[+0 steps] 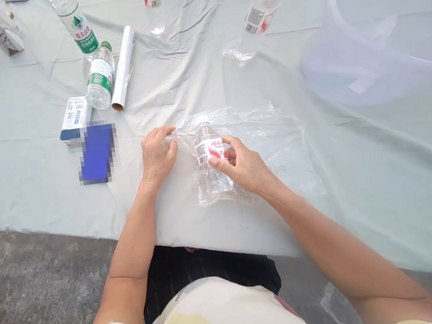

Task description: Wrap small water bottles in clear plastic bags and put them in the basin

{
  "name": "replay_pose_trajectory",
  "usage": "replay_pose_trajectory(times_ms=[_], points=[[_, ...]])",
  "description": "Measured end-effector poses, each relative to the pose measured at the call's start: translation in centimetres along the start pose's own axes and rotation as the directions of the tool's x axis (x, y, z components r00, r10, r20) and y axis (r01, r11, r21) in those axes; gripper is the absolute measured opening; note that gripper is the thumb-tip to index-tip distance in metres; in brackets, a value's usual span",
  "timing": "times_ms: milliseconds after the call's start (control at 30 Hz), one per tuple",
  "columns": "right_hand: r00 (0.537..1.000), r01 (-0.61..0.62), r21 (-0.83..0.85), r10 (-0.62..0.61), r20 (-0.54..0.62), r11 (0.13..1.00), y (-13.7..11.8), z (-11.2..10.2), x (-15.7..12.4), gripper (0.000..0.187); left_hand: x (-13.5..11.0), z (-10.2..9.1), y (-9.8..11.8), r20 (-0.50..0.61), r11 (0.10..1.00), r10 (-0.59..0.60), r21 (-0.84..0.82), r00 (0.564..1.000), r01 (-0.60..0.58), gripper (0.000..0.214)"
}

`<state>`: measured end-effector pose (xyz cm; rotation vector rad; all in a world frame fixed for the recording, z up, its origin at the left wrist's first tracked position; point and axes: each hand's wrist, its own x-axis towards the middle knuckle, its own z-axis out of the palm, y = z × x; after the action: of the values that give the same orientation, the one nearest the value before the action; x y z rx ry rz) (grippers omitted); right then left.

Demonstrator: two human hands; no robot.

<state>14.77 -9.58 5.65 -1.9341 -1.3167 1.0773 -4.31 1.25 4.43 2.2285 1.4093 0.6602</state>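
Left of our hands, a blue item (98,154) is pixelated out. Our left hand (157,153) gapes beside clear film (277,142); contact is unclear. Between them, the bottle (207,150) is clasped by our right hand (245,166), seemingly being positioned, which calls for steadiness. Rightward, a tub (327,68) is cut off.

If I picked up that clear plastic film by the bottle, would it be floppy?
Probably floppy: the clear plastic film is wrinkled. Likely light too, since it looks thin and see-through. It might tug the bottle, because they seem to touch.
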Motion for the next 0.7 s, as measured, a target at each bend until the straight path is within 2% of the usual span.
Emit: replay_pose_trajectory(times_ms=[67, 100, 200, 333, 400, 467, 500, 567, 633, 700], points=[[1.000, 0.024, -0.041, -0.024, -0.009, 0.999, -0.2, 0.3, -0.1, 0.084, 0.0, 0.0, 0.3, -0.030, 0.993, -0.094, 0.076, 0.995, 0.096, 0.014], [0.999, 0.039, -0.046, -0.040, -0.009, 0.998, -0.2, 0.4, -0.1, 0.083, -0.1, 0.1, 0.5, -0.017, 0.987, -0.113, 0.114, 0.993, 0.114, 0.016], [0.996, 0.086, -0.029, -0.086, -0.005, 0.996, 0.0, 0.4, -0.1, 0.076, -0.3, 0.1, 1.2, 0.067, 0.980, -0.100, 0.177, 0.993, 0.087, 0.024], [0.995, 0.103, 0.038, -0.103, -0.002, 0.994, 0.2, -0.2, -0.6, 0.069, -0.4, -0.2, 2.2, 0.132, 0.983, -0.104, 0.165, 0.986, 0.082, 0.018], [0.992, 0.124, 0.074, -0.122, -0.035, 0.989, 0.2, -0.6, -1.3, 0.061, 0.0, -0.4, 2.6, 0.123, 0.972, -0.161, 0.193, 0.979, 0.136, 0.016], [0.972, 0.210, 0.068, -0.201, -0.125, 0.975, 0.2, -0.7, -2.1, 0.048, 0.9, -0.6, 2.9, 0.116, 0.955, -0.217, 0.229, 0.969, 0.186, 0.021], [0.945, 0.281, 0.028, -0.271, -0.180, 0.959, 0.3, -0.7, -2.6, 0.040, 1.6, -0.6, 3.1, 0.119, 0.949, -0.235, 0.244, 0.965, 0.201, 0.024], [0.850, 0.454, -0.128, -0.472, -0.235, 0.882, 0.5, -0.4, -3.5, 0.030, 3.1, -0.4, 3.3, 0.126, 0.939, -0.250, 0.273, 0.960, 0.209, 0.027], [0.718, 0.619, -0.311, -0.680, -0.148, 0.721, 0.7, 0.3, -4.4, 0.028, 4.6, 0.1, 3.4, 0.149, 0.937, -0.237, 0.295, 0.960, 0.186, 0.024], [0.610, 0.707, -0.451, -0.793, -0.003, 0.545, 1.0, 1.3, -5.2, 0.026, 5.9, 0.6, 3.4, 0.181, 0.942, -0.211, 0.300, 0.961, 0.151, 0.013]])
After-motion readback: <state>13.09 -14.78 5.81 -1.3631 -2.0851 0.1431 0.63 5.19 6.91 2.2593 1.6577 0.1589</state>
